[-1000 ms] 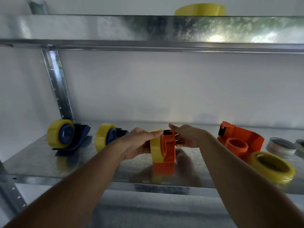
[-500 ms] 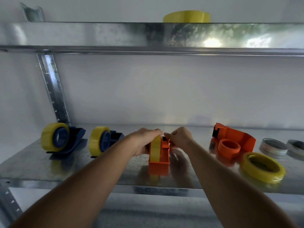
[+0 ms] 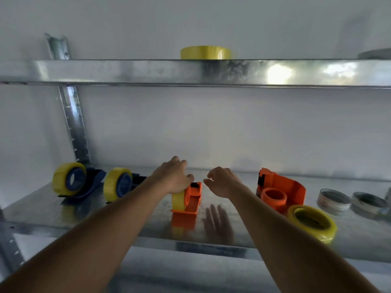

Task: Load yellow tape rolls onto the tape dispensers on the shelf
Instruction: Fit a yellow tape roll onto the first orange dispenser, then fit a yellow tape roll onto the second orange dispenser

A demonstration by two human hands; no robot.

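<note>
On lower shelf [image 3: 63, 216], centre: orange dispenser [image 3: 191, 197] stood upright, yellow tape roll [image 3: 177, 200] mounted on its left side. Left hand [image 3: 173, 176] rested on top of roll, fingers fairly straight, apparently not gripping. Right hand [image 3: 223, 182] hovered just right of dispenser, fingers loosely curled, holding nothing. Left: two blue dispensers [image 3: 84, 185] [image 3: 127, 183], both loaded with yellow rolls. Right: second orange dispenser [image 3: 281, 189] lay unloaded; loose yellow roll [image 3: 312, 223] flat beside it. Another yellow roll [image 3: 205, 52] sat on upper shelf [image 3: 127, 70].
</note>
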